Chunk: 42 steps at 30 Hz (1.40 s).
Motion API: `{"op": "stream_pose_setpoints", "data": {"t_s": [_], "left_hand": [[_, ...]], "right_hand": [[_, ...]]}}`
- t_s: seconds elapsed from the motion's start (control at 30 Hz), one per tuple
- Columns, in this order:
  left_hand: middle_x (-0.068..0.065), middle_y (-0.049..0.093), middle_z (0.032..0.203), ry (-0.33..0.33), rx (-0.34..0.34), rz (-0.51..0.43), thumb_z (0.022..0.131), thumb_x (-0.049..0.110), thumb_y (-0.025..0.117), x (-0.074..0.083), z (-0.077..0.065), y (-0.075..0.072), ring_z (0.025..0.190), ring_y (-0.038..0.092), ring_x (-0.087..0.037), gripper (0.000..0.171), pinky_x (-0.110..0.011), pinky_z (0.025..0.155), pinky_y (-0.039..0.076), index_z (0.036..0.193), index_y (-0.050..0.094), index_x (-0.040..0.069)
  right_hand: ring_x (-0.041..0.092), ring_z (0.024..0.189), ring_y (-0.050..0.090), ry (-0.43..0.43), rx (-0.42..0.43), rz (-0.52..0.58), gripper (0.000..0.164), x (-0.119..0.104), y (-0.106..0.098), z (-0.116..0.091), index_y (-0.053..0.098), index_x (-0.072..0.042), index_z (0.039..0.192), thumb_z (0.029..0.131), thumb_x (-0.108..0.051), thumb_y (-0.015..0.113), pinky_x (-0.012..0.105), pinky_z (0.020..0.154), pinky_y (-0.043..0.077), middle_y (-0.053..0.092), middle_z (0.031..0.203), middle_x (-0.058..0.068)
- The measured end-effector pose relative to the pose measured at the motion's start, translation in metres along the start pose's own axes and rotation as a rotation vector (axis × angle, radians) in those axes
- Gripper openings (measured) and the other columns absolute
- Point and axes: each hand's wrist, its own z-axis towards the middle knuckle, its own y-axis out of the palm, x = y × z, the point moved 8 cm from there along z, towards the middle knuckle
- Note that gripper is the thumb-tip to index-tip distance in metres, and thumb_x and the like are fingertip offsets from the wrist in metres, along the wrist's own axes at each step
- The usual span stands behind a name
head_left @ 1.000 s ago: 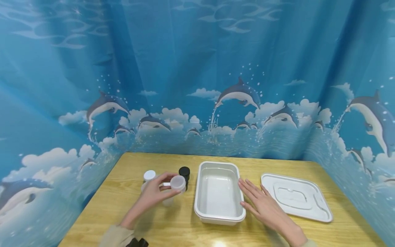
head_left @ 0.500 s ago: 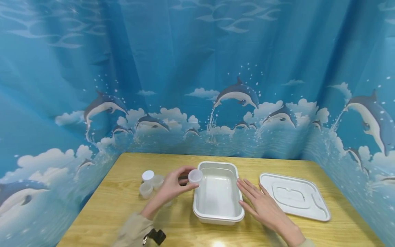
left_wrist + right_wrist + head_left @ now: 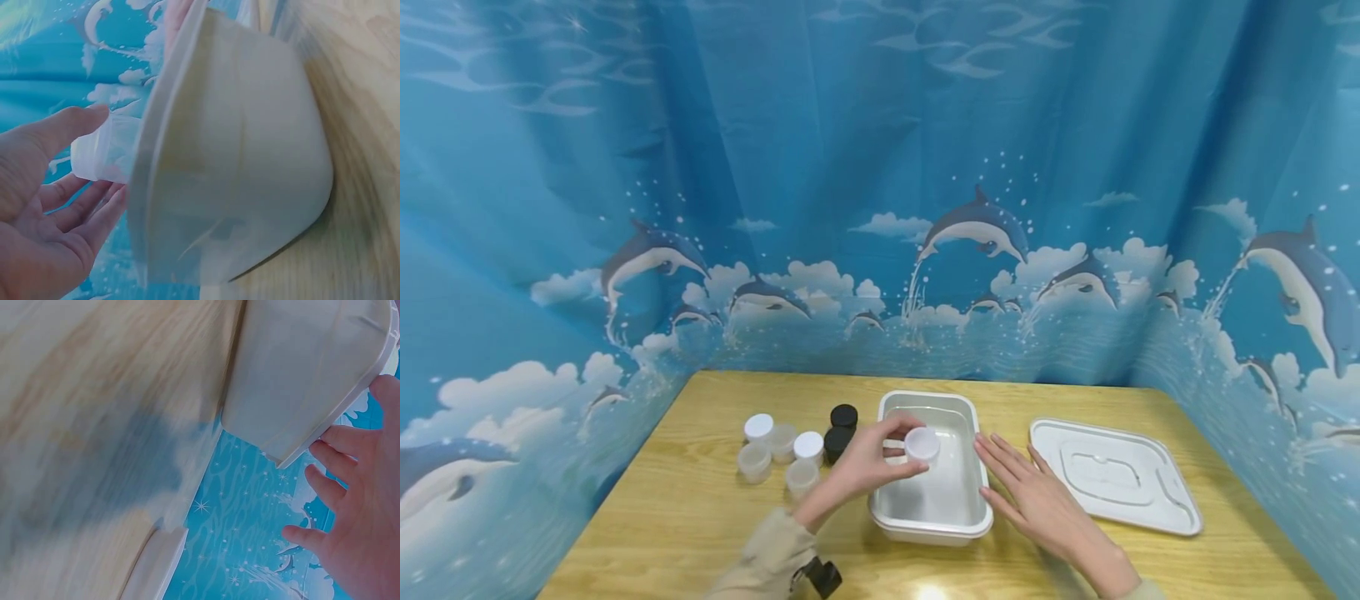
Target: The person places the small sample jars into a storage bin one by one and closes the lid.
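My left hand pinches a small translucent lidded jar between thumb and fingers, over the inside of a white rectangular container. In the left wrist view the jar stands at the rim of the container, its lower end hidden behind the wall. My right hand lies with straight fingers against the container's right rim. The right wrist view shows fingertips of that hand touching the rim of the container.
Left of the container stand several small jars: white-lidded, translucent and black-lidded. A flat white lid lies on the wooden table at the right. A dolphin-print curtain hangs behind and beside the table.
My left hand has carried the translucent jar rightward from the group of jars to above the container. The right hand stays at the container's rim.
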Motion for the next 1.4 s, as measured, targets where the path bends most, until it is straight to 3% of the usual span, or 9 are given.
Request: {"op": "stream_pose_setpoints", "data": {"t_s": [0.1, 0.17, 0.33, 0.5, 0.63, 0.77, 0.93, 1.13, 1.4], "left_hand": [[-0.009, 0.067, 0.122, 0.011, -0.044, 0.026, 0.085, 0.016, 0.083, -0.002, 0.004, 0.013, 0.113, 0.065, -0.027, 0.049, -0.023, 0.091, 0.059, 0.129, 0.063, 0.006], [-0.010, 0.068, 0.121, 0.029, -0.072, 0.047, 0.084, 0.013, 0.084, -0.002, 0.007, 0.021, 0.112, 0.066, -0.026, 0.049, -0.023, 0.090, 0.059, 0.128, 0.063, 0.005], [-0.010, 0.069, 0.119, 0.049, -0.137, 0.099, 0.080, 0.006, 0.085, 0.000, 0.011, 0.037, 0.110, 0.067, -0.023, 0.049, -0.026, 0.089, 0.060, 0.125, 0.064, 0.004], [-0.006, 0.069, 0.118, 0.006, -0.219, 0.149, 0.079, 0.006, 0.085, 0.000, 0.014, 0.052, 0.109, 0.066, -0.014, 0.047, -0.016, 0.084, 0.058, 0.122, 0.064, 0.007], [-0.002, 0.070, 0.117, -0.021, -0.297, 0.228, 0.080, 0.011, 0.086, -0.001, 0.014, 0.064, 0.106, 0.065, -0.008, 0.045, -0.013, 0.080, 0.057, 0.119, 0.064, 0.011], [0.001, 0.070, 0.116, -0.034, -0.349, 0.312, 0.080, 0.012, 0.086, -0.004, 0.014, 0.074, 0.101, 0.064, -0.004, 0.046, -0.013, 0.079, 0.056, 0.118, 0.063, 0.014], [0.004, 0.070, 0.113, -0.049, -0.391, 0.398, 0.080, 0.014, 0.087, -0.007, 0.014, 0.081, 0.095, 0.064, -0.002, 0.043, -0.015, 0.079, 0.055, 0.116, 0.062, 0.018], [0.004, 0.070, 0.113, -0.065, -0.395, 0.435, 0.082, 0.017, 0.086, -0.011, 0.012, 0.081, 0.093, 0.064, -0.002, 0.040, -0.015, 0.078, 0.054, 0.115, 0.063, 0.018], [0.005, 0.071, 0.115, -0.021, -0.427, 0.465, 0.086, 0.018, 0.083, -0.008, 0.007, 0.080, 0.097, 0.066, -0.004, 0.037, -0.015, 0.082, 0.054, 0.118, 0.065, 0.018]], "right_hand": [[0.026, 0.141, 0.043, 0.003, -0.003, -0.009, 0.060, 0.000, 0.000, 0.000, 0.052, -0.009, 0.148, 0.099, -0.041, 0.062, 0.020, 0.122, -0.014, 0.051, 0.153, 0.005], [0.030, 0.139, 0.046, 0.006, -0.006, -0.008, 0.060, 0.001, 0.000, 0.000, 0.052, -0.009, 0.148, 0.098, -0.041, 0.062, 0.020, 0.122, -0.014, 0.050, 0.153, 0.005], [0.029, 0.140, 0.046, 0.001, -0.003, -0.007, 0.059, 0.000, 0.000, 0.000, 0.052, -0.009, 0.148, 0.099, -0.041, 0.061, 0.020, 0.121, -0.014, 0.050, 0.153, 0.005], [0.016, 0.148, 0.033, 0.000, 0.002, 0.000, 0.059, 0.000, 0.000, 0.000, 0.052, -0.010, 0.148, 0.099, -0.041, 0.061, 0.022, 0.122, -0.012, 0.050, 0.154, 0.004], [0.022, 0.146, 0.038, 0.006, -0.006, -0.007, 0.059, 0.000, 0.000, 0.000, 0.052, -0.010, 0.149, 0.099, -0.041, 0.061, 0.045, 0.128, 0.012, 0.049, 0.154, 0.003], [0.031, 0.139, 0.047, 0.001, -0.015, -0.016, 0.059, -0.001, 0.000, 0.000, 0.052, -0.009, 0.148, 0.099, -0.040, 0.061, 0.065, 0.109, 0.037, 0.049, 0.154, 0.003], [0.031, 0.139, 0.047, 0.002, -0.017, -0.010, 0.059, -0.001, 0.000, 0.001, 0.052, -0.010, 0.148, 0.099, -0.040, 0.061, 0.065, 0.109, 0.037, 0.048, 0.155, 0.004], [0.028, 0.141, 0.044, 0.013, -0.020, -0.005, 0.059, 0.000, 0.001, 0.001, 0.051, -0.011, 0.149, 0.099, -0.041, 0.061, 0.065, 0.110, 0.037, 0.048, 0.155, 0.002], [0.032, 0.138, 0.048, 0.014, -0.016, -0.004, 0.058, -0.001, 0.000, 0.001, 0.053, -0.009, 0.148, 0.098, -0.039, 0.062, 0.065, 0.109, 0.038, 0.050, 0.154, 0.004]]}}
